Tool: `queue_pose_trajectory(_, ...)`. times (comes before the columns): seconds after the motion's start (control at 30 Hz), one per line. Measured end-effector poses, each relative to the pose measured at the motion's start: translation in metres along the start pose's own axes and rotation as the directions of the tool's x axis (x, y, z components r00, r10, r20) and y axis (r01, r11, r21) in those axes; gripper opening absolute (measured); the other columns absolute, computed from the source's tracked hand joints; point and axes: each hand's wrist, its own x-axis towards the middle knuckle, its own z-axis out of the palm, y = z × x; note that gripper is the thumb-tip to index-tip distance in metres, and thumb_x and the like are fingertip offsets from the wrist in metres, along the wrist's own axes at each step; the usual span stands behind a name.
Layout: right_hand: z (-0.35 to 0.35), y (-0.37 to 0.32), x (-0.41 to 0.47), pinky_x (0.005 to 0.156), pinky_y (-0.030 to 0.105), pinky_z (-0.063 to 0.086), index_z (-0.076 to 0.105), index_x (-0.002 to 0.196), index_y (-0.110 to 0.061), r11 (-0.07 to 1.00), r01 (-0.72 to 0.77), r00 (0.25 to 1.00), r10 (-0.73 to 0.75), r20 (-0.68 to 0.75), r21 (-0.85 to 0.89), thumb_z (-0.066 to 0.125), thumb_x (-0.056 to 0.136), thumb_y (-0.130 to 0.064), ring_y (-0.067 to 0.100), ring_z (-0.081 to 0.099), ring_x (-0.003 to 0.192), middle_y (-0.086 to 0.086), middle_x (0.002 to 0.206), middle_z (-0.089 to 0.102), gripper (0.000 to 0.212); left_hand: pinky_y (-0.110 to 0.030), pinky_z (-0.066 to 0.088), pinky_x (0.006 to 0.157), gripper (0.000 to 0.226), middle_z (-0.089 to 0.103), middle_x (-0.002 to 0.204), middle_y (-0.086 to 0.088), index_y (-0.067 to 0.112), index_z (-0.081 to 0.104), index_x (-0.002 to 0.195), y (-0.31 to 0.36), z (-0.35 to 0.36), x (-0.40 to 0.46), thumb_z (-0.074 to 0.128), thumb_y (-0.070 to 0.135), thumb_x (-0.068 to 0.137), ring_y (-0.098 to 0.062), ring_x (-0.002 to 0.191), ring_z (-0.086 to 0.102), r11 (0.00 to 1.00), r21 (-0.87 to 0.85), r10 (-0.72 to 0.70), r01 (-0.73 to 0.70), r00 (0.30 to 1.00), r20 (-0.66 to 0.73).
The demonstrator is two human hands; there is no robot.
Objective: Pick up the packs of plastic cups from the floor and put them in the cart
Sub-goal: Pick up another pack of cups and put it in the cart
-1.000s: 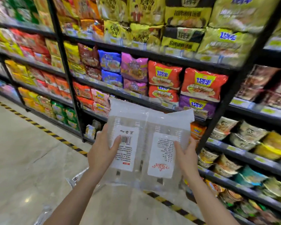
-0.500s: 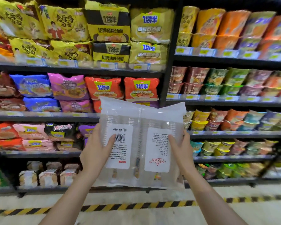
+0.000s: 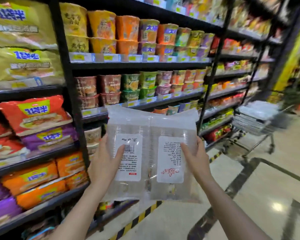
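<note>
Hands [image 3: 104,163] [image 3: 197,158] grip two cup packs [image 3: 151,153]; cart [image 3: 260,118] ahead right

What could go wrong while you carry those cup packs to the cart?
1. The two packs are slippery plastic, held side by side only at their outer edges by the left hand and right hand; one might slide out.
2. The cart already looks piled with packs, so new ones could tumble off.
3. Squeezing harder might crush the thin cups.
</note>
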Motion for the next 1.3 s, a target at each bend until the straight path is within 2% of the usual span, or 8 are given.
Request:
queue_pose_trajectory(0.2, -0.086, 0.044, 0.078, 0.098, 0.044, 0.044, 0.036, 0.138, -0.021, 0.998, -0.028, 0.988, 0.020, -0.151, -0.052, 0.063, 0.084, -0.041, 0.022, 0.054, 0.116, 0.000, 0.126, 0.054, 0.064, -0.045, 0.042, 0.093, 0.068, 0.043, 0.143, -0.002, 0.030, 0.022, 0.146, 0.076, 0.117, 0.028, 0.038, 0.062, 0.088, -0.029, 0.126, 0.045, 0.993, -0.052, 0.107, -0.102, 0.989, 0.097)
queue_pose_trajectory(0.37, -0.159, 0.071, 0.151, 0.093, 0.036, 0.043, 0.036, 0.138, -0.023, 0.998, -0.020, 0.971, 0.007, -0.238, -0.053, 0.061, 0.086, -0.038, 0.015, 0.052, 0.106, -0.008, 0.114, 0.051, 0.059, -0.044, 0.040, 0.095, 0.064, 0.044, 0.142, -0.006, 0.029, 0.021, 0.147, 0.155, 0.212, 0.056, 0.042, 0.052, 0.091, -0.031, 0.126, 0.046, 0.988, -0.087, 0.142, -0.129, 0.977, 0.160)
queue_pose_trajectory(0.53, -0.214, 0.103, 0.221, 0.097, 0.044, 0.045, 0.035, 0.138, -0.021, 0.996, -0.033, 0.949, 0.003, -0.316, -0.088, 0.062, 0.086, -0.039, 0.020, 0.055, 0.113, -0.001, 0.128, 0.054, 0.061, -0.044, 0.041, 0.096, 0.077, 0.043, 0.143, -0.005, 0.029, 0.024, 0.146, 0.213, 0.295, 0.081, 0.034, 0.067, 0.080, -0.030, 0.126, 0.046, 0.976, -0.129, 0.199, -0.173, 0.954, 0.224)
queue_pose_trajectory(0.73, -0.259, 0.137, 0.298, 0.095, 0.044, 0.048, 0.030, 0.138, -0.023, 0.987, -0.088, 0.915, 0.027, -0.402, -0.134, 0.058, 0.074, -0.057, 0.023, 0.058, 0.112, 0.003, 0.130, 0.055, 0.077, -0.040, 0.036, 0.101, 0.086, 0.041, 0.145, -0.006, 0.025, 0.024, 0.147, 0.272, 0.390, 0.116, 0.029, 0.068, 0.073, -0.028, 0.130, 0.042, 0.956, -0.199, 0.263, -0.214, 0.927, 0.267)
queue_pose_trajectory(0.97, -0.299, 0.194, 0.408, 0.089, 0.046, 0.050, 0.029, 0.136, -0.023, 0.970, -0.175, 0.859, 0.067, -0.508, -0.169, 0.059, 0.085, -0.047, 0.026, 0.062, 0.103, 0.007, 0.121, 0.061, 0.063, -0.043, 0.037, 0.100, 0.077, 0.040, 0.146, -0.005, 0.022, 0.024, 0.147, 0.322, 0.529, 0.176, 0.041, 0.062, 0.083, -0.028, 0.131, 0.041, 0.920, -0.287, 0.351, -0.266, 0.886, 0.303)
queue_pose_trajectory(1.07, -0.315, 0.213, 0.465, 0.088, 0.043, 0.050, 0.028, 0.136, -0.023, 0.969, -0.197, 0.833, 0.084, -0.547, -0.151, 0.060, 0.082, -0.053, 0.028, 0.062, 0.104, 0.003, 0.115, 0.060, 0.070, -0.042, 0.039, 0.097, 0.075, 0.041, 0.146, -0.003, 0.026, 0.024, 0.147, 0.352, 0.587, 0.209, 0.040, 0.062, 0.083, -0.028, 0.130, 0.043, 0.914, -0.296, 0.371, -0.278, 0.868, 0.329)
queue_pose_trajectory(1.17, -0.333, 0.226, 0.523, 0.083, 0.037, 0.048, 0.029, 0.136, -0.023, 0.962, -0.227, 0.813, 0.103, -0.574, -0.149, 0.057, 0.078, -0.055, 0.029, 0.062, 0.104, 0.003, 0.114, 0.061, 0.072, -0.039, 0.040, 0.094, 0.065, 0.043, 0.143, -0.002, 0.028, 0.025, 0.146, 0.385, 0.640, 0.243, 0.048, 0.049, 0.089, -0.026, 0.128, 0.044, 0.891, -0.346, 0.411, -0.295, 0.847, 0.337)
queue_pose_trajectory(1.3, -0.360, 0.243, 0.597, 0.088, 0.044, 0.050, 0.029, 0.134, -0.025, 0.961, -0.249, 0.784, 0.127, -0.608, -0.120, 0.058, 0.086, -0.045, 0.028, 0.062, 0.101, 0.004, 0.118, 0.062, 0.059, -0.040, 0.038, 0.097, 0.065, 0.040, 0.146, -0.001, 0.026, 0.024, 0.146, 0.436, 0.701, 0.284, 0.048, 0.048, 0.090, -0.026, 0.130, 0.041, 0.871, -0.368, 0.450, -0.325, 0.827, 0.336)
